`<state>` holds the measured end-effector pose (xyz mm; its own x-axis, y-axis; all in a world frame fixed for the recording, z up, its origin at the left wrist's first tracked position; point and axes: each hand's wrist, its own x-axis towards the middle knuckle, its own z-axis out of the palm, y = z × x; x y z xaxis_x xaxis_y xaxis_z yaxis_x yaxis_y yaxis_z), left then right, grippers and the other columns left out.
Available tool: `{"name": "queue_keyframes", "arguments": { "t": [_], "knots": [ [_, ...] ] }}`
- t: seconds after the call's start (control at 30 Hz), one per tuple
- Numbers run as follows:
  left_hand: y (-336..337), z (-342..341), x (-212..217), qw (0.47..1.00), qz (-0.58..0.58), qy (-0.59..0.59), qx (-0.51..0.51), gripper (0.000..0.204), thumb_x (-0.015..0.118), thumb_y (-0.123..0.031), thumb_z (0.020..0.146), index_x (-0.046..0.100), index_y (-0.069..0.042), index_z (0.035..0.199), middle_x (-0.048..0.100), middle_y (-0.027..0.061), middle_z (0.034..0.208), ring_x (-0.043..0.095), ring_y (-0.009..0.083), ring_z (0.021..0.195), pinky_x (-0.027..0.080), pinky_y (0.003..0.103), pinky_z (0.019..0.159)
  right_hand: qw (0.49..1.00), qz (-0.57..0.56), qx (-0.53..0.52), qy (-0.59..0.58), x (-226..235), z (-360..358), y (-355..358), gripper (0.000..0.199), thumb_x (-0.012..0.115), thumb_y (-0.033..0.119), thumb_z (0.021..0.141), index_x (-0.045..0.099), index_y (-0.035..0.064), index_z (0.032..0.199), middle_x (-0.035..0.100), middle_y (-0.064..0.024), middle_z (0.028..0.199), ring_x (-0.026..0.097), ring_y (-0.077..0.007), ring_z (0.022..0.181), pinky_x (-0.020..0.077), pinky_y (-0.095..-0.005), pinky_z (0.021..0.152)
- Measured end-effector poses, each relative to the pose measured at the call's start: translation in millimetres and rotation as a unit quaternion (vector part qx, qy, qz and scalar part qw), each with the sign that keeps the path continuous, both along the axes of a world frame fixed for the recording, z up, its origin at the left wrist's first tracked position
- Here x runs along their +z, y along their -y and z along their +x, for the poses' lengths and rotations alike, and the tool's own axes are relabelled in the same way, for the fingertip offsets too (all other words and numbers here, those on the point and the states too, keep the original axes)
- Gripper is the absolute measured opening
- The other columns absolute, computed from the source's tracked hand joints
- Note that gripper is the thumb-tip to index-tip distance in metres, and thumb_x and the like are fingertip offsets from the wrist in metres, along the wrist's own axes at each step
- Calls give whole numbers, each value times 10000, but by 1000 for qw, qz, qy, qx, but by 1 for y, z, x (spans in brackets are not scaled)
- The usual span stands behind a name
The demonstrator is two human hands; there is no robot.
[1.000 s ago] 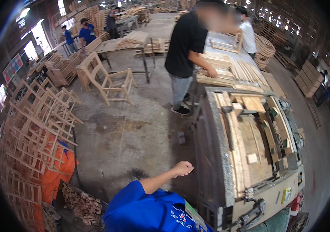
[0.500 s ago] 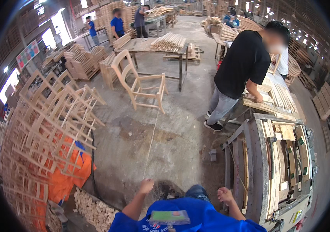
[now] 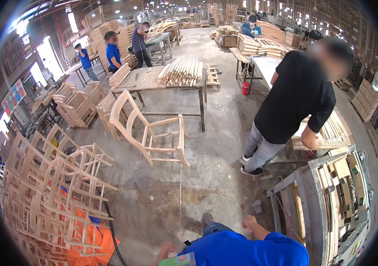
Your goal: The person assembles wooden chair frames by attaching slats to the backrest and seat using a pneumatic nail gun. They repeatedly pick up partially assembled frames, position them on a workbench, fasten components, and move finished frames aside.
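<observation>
Low in the view, my left hand [image 3: 167,248] hangs beside my blue shirt, smeared by motion, so its fingers cannot be read. My right hand [image 3: 249,222] is out in front of my body with the fingers loosely curled and nothing visible in them. Neither hand touches anything. Ahead on the concrete floor stands a bare wooden chair frame [image 3: 148,142] with no seat. To my left are many stacked chair frames [image 3: 49,186], above an orange sheet [image 3: 92,241]. Nearest my right hand is a metal-framed machine [image 3: 302,199] with wooden pieces in it.
A co-worker in black [image 3: 297,97] leans over a bench at the right. A work table [image 3: 142,82] with a pile of wooden sticks [image 3: 181,71] stands beyond the chair. A black hose [image 3: 114,230] runs along the floor at left. More people work farther back.
The view has tilted up and I have come closer to the chair frame. My left hand has dropped lower toward my body. The co-worker in black stands more upright.
</observation>
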<state>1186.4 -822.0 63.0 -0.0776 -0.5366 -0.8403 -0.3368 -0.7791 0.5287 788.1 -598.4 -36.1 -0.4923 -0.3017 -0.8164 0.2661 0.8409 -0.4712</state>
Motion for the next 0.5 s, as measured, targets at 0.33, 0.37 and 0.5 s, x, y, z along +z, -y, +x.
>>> {"name": "queue_keyframes", "arguments": {
  "t": [0.33,0.37,0.5],
  "knots": [
    [323,-59,-1,992,-112,-55,13,213,648,-230,990,630,-34,1069,616,68,728,587,168,551,449,314,435,975,-184,-89,-89,75,-70,315,244,609,247,989,666,58,1132,689,-90,917,664,-181,674,577,-364,565],
    [365,-67,1,990,-134,-33,13,268,667,-249,979,620,-27,1121,624,69,746,583,163,544,445,310,433,973,-179,-109,-95,72,-70,324,240,611,242,988,666,58,1132,690,-90,906,662,-178,669,575,-359,563],
    [558,-95,25,945,-304,118,-23,761,799,-418,847,517,55,1372,642,218,1284,652,353,1158,543,449,953,960,-145,-220,-93,40,-23,327,118,575,163,977,638,63,970,618,-85,776,601,-193,602,499,-373,473]
  ]
}}
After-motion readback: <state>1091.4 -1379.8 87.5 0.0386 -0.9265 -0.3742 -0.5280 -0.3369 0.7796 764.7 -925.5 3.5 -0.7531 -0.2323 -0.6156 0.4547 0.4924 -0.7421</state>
